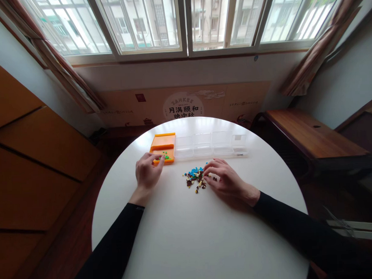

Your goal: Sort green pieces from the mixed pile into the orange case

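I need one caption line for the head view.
Left hand at the orange tray; right hand on small coloured pieces.

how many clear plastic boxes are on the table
4, in a row right of the orange tray: first, second, third, fourth at the far right end.

The worktop (183,237) is plain white. Just beyond the left grip (147,172) sits an orange tray (163,144) holding green bits (165,157). At the right grip (224,179), the heap of small pieces (196,176) mixes blue, brown and yellow. Both sleeves (116,243) are black.
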`<state>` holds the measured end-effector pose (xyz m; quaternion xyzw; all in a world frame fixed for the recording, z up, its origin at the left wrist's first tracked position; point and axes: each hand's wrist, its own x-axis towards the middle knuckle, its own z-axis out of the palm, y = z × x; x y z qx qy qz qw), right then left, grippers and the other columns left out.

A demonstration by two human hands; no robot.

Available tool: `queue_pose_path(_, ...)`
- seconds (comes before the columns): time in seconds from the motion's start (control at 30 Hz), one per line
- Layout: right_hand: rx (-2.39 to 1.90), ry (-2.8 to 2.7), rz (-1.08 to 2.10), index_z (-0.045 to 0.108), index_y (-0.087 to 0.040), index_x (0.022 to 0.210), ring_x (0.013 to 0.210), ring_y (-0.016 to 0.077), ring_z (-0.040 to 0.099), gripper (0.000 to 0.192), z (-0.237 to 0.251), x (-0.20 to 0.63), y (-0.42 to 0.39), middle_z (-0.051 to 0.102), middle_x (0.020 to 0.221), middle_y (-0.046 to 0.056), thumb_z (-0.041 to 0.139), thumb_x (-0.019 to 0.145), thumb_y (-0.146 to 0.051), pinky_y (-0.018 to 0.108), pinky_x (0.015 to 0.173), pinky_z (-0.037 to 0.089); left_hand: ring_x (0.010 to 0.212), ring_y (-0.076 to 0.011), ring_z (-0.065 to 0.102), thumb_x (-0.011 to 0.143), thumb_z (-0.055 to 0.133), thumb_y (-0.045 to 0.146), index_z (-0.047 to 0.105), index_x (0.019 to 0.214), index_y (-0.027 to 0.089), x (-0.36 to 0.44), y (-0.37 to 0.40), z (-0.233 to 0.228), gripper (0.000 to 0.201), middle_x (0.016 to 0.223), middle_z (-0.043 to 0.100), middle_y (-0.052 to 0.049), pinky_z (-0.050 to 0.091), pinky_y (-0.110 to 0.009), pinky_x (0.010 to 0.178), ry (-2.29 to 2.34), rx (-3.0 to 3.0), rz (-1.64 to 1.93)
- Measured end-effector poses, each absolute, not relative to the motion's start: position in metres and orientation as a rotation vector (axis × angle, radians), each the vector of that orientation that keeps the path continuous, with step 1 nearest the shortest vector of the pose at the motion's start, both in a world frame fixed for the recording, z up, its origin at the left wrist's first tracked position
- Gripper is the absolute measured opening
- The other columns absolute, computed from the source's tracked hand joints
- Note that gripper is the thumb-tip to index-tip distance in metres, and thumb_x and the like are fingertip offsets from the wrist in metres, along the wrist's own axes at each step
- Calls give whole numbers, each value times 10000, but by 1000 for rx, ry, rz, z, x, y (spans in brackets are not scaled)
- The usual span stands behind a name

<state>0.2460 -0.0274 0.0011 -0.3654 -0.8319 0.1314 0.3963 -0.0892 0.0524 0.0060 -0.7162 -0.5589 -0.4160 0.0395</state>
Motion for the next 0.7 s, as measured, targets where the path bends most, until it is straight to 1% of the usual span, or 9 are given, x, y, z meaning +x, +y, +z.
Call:
queue_pose_path(0.13,-986,-2098,323,763,-279,991,1030,248,725,104,-1,247,-27,796,1079,34,757,1007,-176,456,1044,519,776,-181,660,1025,725,370,824,944,223,-75,41,8,195,959,750,-55,555,-340,754,-1439,-2510,-1315)
queue_pose_path(0.23,-1034,-2087,313,759,-275,1030,1059,260,723,133,-2,249,-26,794,1104,44,751,989,-149,464,1054,522,803,-177,661,1028,734,321,825,939,242,-63,30,8,150,930,740,-47,550,-335,765,-1206,-2767,-1232)
queue_pose_path(0.3,-1056,-2084,303,746,-266,1017,1087,268,721,150,-3,250,-26,791,1121,50,744,968,-124,470,1063,521,826,-177,670,1027,739,298,830,950,252,-56,24,8,128,928,741,-43,544,-334,776,-1097,-2889,-1175)
queue_pose_path(0.4,-1079,-2080,295,725,-255,993,1114,277,717,149,-2,251,-26,787,1147,59,751,944,-116,479,1070,522,851,-183,684,1016,756,307,835,988,255,-49,17,9,99,947,751,-49,545,-340,796,-1016,-2983,-1139)
queue_pose_path(0.57,-1040,-2109,292,744,-265,1079,1102,281,717,156,-4,249,-26,779,1185,75,774,958,-171,496,1062,537,925,-201,715,994,787,330,842,1118,287,-44,11,10,143,1043,754,-63,570,-358,854,-924,-3092,-1084)
queue_pose_path(0.7,-1023,-2139,270,766,-275,1081,1089,276,716,148,-8,247,-26,775,1195,74,796,962,-192,508,1065,537,929,-203,722,981,789,297,846,1107,309,-42,10,9,139,1049,749,-54,566,-367,865,-881,-3086,-1040)
